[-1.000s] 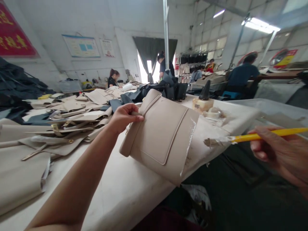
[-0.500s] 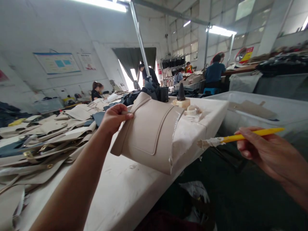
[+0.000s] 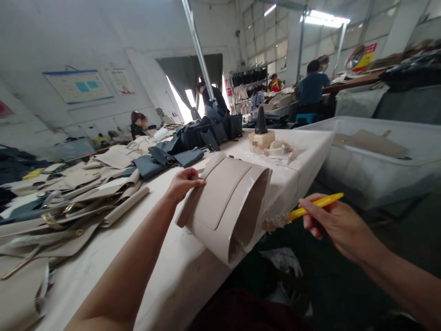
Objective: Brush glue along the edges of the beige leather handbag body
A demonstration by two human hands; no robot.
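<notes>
1. Left hand (image 3: 184,184) pinching a curled beige leather bag panel (image 3: 223,216), fingers pressed together, right at the white table's (image 3: 193,271) edge.
2. Right hand (image 3: 330,225) curls its fingers round a yellow-handled brush (image 3: 313,207) (tip crusted white), just beside the panel: edge work, by the look of it, and the next move calls for tip on edge.

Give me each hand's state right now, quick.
Left hand: closed, holding the edge of a curved beige leather bag panel.
Right hand: closed, holding a yellow-handled brush.

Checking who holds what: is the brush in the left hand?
No, the right hand holds the yellow brush, while the left hand grips the beige bag panel.
</notes>
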